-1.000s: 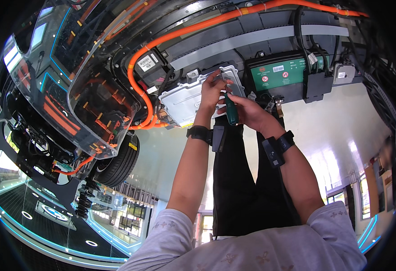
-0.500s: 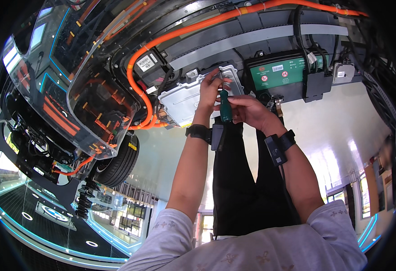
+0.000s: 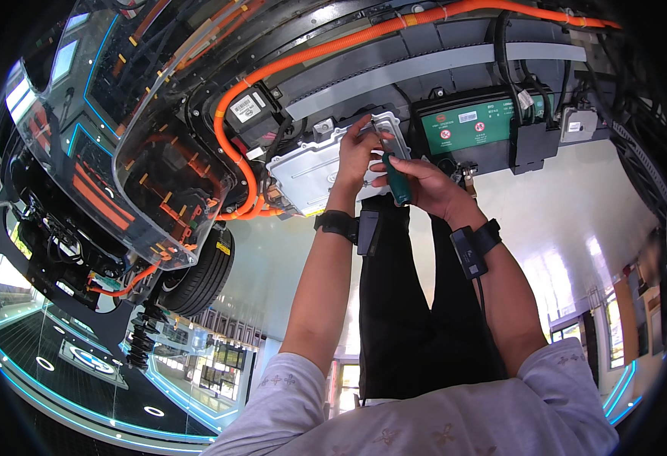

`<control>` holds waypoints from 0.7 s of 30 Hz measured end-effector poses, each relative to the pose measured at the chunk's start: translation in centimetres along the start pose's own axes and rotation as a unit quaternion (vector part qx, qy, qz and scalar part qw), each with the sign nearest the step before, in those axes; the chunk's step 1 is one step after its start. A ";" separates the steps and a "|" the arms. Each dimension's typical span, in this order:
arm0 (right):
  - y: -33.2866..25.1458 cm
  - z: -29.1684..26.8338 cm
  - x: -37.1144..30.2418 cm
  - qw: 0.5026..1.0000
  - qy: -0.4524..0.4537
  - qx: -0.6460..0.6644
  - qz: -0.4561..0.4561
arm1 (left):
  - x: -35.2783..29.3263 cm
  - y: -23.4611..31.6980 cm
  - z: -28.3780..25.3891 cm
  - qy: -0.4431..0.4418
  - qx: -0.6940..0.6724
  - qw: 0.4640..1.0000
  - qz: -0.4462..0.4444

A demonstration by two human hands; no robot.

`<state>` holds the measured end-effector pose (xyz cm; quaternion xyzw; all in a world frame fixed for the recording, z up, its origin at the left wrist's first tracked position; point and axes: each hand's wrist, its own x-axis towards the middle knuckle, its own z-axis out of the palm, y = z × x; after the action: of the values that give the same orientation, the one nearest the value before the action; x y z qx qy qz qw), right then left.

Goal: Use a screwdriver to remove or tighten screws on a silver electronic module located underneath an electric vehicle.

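Gripping the green handle of a screwdriver, our right hand has its fingers and thumb pressed round it. We hold the tool at a slant, butt toward five o'clock and thin shaft between eleven and twelve, over the right-hand end of a silver metal housing. Our left hand sits at nine o'clock from the handle, its fingers bent about the shaft near the housing; we cannot tell whether they pinch it or merely lie beside it. The screwdriver's tip is too small and covered for us to make out what it meets.

Around our hands, the housing's broad face stretches toward nine o'clock. At ten o'clock we see a black module with a white label, and beyond it a thick orange cable curves round. At two o'clock stands a black case with a green label, near our right hand. Well apart, toward eight o'clock, is a tyre. We wear black straps on both wrists.
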<state>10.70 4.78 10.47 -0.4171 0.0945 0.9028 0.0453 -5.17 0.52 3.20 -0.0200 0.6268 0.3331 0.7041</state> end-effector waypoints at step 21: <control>0.0 1.6 0.7 0.998 -0.001 0.048 0.052 | 0.2 -0.2 -0.5 -0.041 -0.039 0.998 0.011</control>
<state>9.01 5.08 10.97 -0.4078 0.1587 0.8990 0.0185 -5.53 0.21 2.87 -0.0270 0.5844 0.3653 0.7241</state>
